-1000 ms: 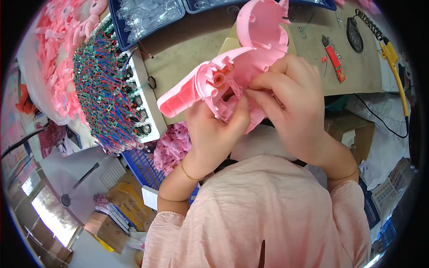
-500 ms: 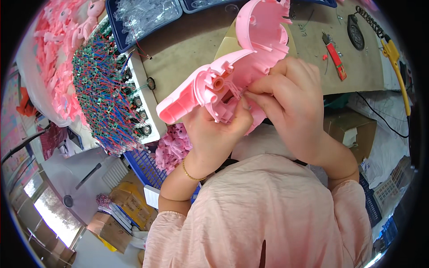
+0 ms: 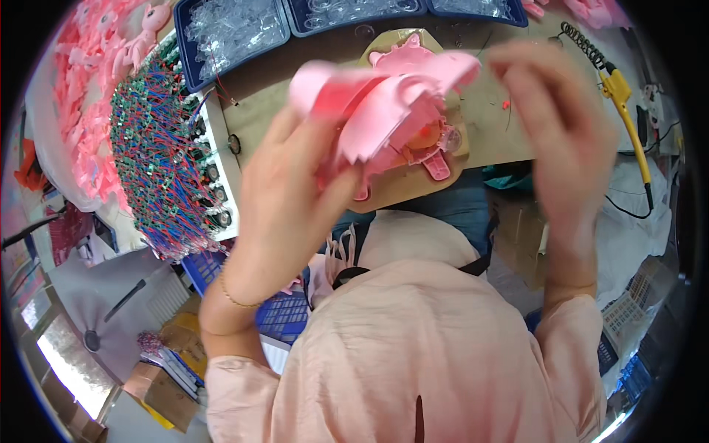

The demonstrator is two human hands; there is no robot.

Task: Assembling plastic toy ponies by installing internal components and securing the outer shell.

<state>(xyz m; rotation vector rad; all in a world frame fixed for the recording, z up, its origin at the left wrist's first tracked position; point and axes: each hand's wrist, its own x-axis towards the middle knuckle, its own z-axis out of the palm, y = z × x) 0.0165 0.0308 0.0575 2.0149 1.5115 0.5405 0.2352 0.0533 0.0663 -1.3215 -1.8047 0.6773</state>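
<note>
My left hand [image 3: 284,188] is closed around a pink plastic toy shell [image 3: 377,125], raised and tilted in front of me and blurred at its upper edge. Beneath it, another pink shell piece [image 3: 437,164] lies on a tan board [image 3: 399,193], partly covered by the held part. To the right my right hand [image 3: 565,122] is lifted over the bench, apart from the shell. Motion smears its fingers, so whether they hold anything does not show.
Blue trays of clear plastic parts [image 3: 236,33] line the back. At left, wired circuit boards [image 3: 159,159] crowd a white tray, beside a bag of pink parts [image 3: 81,118]. A yellow-handled tool [image 3: 619,90] with a coiled cord sits at right. A blue basket [image 3: 281,316] stands below.
My right hand has left the shell and moved right and up. My left hand has turned the shell over and shifted left, so the board and the piece on it show more.
</note>
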